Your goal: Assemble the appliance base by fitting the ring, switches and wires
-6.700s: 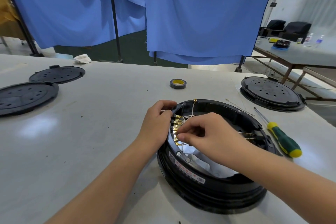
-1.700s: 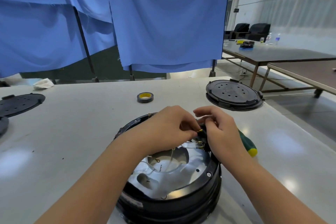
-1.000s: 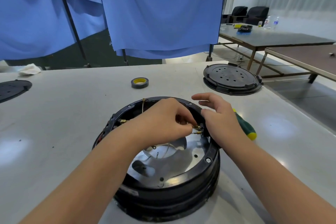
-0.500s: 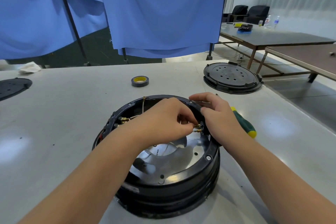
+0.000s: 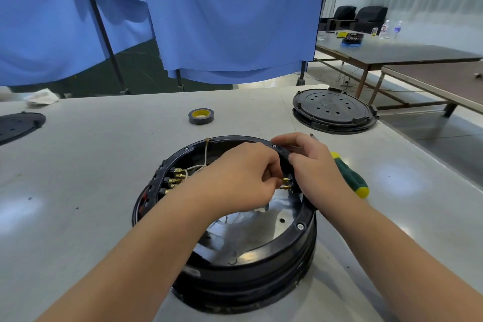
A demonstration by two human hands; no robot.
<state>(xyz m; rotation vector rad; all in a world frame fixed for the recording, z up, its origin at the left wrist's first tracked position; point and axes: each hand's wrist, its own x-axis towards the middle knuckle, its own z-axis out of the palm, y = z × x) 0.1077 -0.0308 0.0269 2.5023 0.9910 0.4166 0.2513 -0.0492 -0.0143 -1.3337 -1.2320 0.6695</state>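
Sitting on the grey surface point(image 5: 78, 165), the round black appliance base point(image 5: 235, 269) lies open side up, a shiny metal plate point(image 5: 248, 230) inside. The left hand point(image 5: 235, 180) reaches into it, fingers curled and pinched at brass terminals point(image 5: 285, 183) on the right inner wall. The right hand point(image 5: 313, 167) grips the rim there, fingers curled over it. More brass terminals and white wires point(image 5: 196, 168) line the left wall. A green screwdriver point(image 5: 350, 175) lies just beside the right hand; a tape roll point(image 5: 201, 115) sits beyond.
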